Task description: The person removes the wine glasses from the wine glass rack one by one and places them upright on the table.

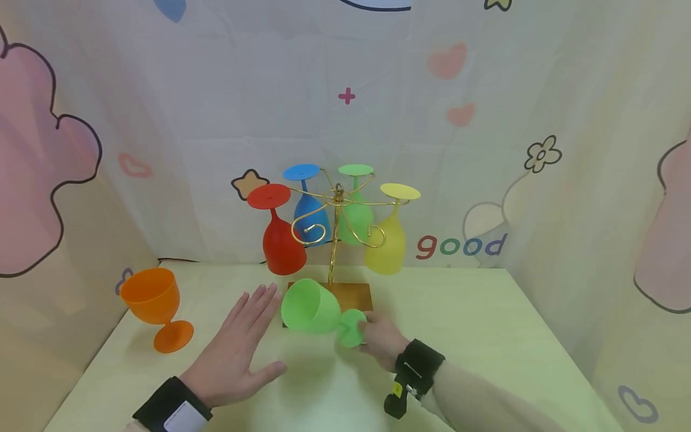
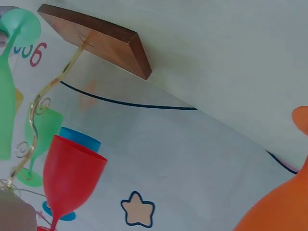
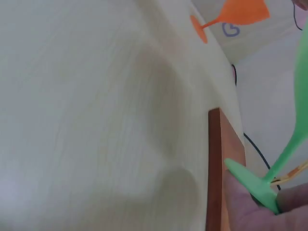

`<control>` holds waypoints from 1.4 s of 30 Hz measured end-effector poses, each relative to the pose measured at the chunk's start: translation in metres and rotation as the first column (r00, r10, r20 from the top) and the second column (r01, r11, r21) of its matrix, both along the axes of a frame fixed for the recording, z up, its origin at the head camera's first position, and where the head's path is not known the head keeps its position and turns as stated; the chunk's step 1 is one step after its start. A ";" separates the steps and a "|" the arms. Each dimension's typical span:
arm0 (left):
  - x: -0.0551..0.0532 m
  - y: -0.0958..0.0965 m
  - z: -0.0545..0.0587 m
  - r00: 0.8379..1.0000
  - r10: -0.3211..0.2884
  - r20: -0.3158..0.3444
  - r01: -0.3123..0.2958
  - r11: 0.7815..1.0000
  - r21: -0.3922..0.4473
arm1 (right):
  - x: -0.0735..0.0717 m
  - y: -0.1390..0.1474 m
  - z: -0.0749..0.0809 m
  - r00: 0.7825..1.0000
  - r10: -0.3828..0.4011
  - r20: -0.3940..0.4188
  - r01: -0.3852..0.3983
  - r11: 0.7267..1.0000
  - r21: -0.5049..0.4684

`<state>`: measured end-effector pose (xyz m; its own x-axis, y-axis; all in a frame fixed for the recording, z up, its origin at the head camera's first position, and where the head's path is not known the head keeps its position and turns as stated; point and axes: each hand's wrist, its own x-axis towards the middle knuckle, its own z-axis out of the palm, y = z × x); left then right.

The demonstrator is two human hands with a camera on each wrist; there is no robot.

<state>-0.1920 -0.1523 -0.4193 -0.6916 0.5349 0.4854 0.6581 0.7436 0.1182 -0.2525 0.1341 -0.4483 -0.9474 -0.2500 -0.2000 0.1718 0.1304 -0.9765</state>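
Note:
A green plastic goblet [image 1: 311, 306] is held on its side in front of the rack, its mouth toward the left. My right hand [image 1: 382, 341] pinches it by the round foot; the right wrist view shows thumb and fingers on the green foot [image 3: 252, 184]. My left hand [image 1: 243, 348] is raised with straight fingers, apart from the goblet and left of its bowl. Behind stands a gold wire rack [image 1: 336, 240] on a wooden base [image 1: 353, 295]. Hanging upside down from it are a red goblet [image 1: 283, 246], a blue goblet [image 1: 311, 216], another green goblet [image 1: 356, 219] and a yellow goblet [image 1: 390, 246].
An orange goblet [image 1: 153, 300] stands upright at the left of the pale table [image 1: 459, 336]. A printed curtain [image 1: 259, 78] closes off the back and sides. Gold scrolls [image 1: 309, 235] stick out at the rack's front.

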 end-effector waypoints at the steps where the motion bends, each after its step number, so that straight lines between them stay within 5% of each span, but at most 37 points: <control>1: 0.000 0.002 0.000 1.000 -0.019 -0.020 0.019 1.000 -0.003 | 0.002 -0.001 0.000 1.000 0.008 0.029 -0.007 0.999 -0.032; 7: 0.000 0.013 -0.001 0.988 -0.111 -0.111 0.112 0.994 0.004 | 0.009 -0.010 -0.001 0.996 0.046 0.079 -0.038 0.994 -0.100; 16: 0.002 0.020 0.002 0.983 -0.146 -0.111 0.146 0.989 -0.007 | 0.013 -0.016 -0.003 0.991 0.078 0.107 -0.067 0.993 -0.101; 35: -0.001 0.025 0.004 0.996 -0.069 -0.057 0.072 0.996 0.058 | 0.016 -0.021 -0.001 0.978 0.162 0.131 -0.151 0.984 -0.091; 37: -0.002 0.025 0.007 0.999 -0.041 -0.034 0.043 0.997 0.062 | 0.015 -0.019 0.000 0.983 0.172 0.058 -0.171 0.985 -0.014; 39: -0.003 0.022 0.011 1.000 -0.011 -0.006 0.011 0.998 0.064 | 0.013 -0.014 0.003 0.976 0.198 -0.089 -0.179 0.966 0.185; 41: -0.003 0.019 0.014 0.999 0.026 0.025 -0.027 0.998 0.055 | 0.011 -0.005 0.006 0.935 0.243 -0.258 -0.111 0.892 0.439; 42: -0.004 0.016 0.015 0.999 0.042 0.035 -0.043 0.998 0.047 | 0.009 0.000 0.007 0.899 0.281 -0.337 -0.049 0.828 0.559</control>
<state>-0.1961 -0.1363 -0.4041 -0.7298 0.4813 0.4855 0.6211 0.7636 0.1765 -0.2434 0.1344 -0.4411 -0.9263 -0.3759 0.0277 -0.2775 0.6304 -0.7250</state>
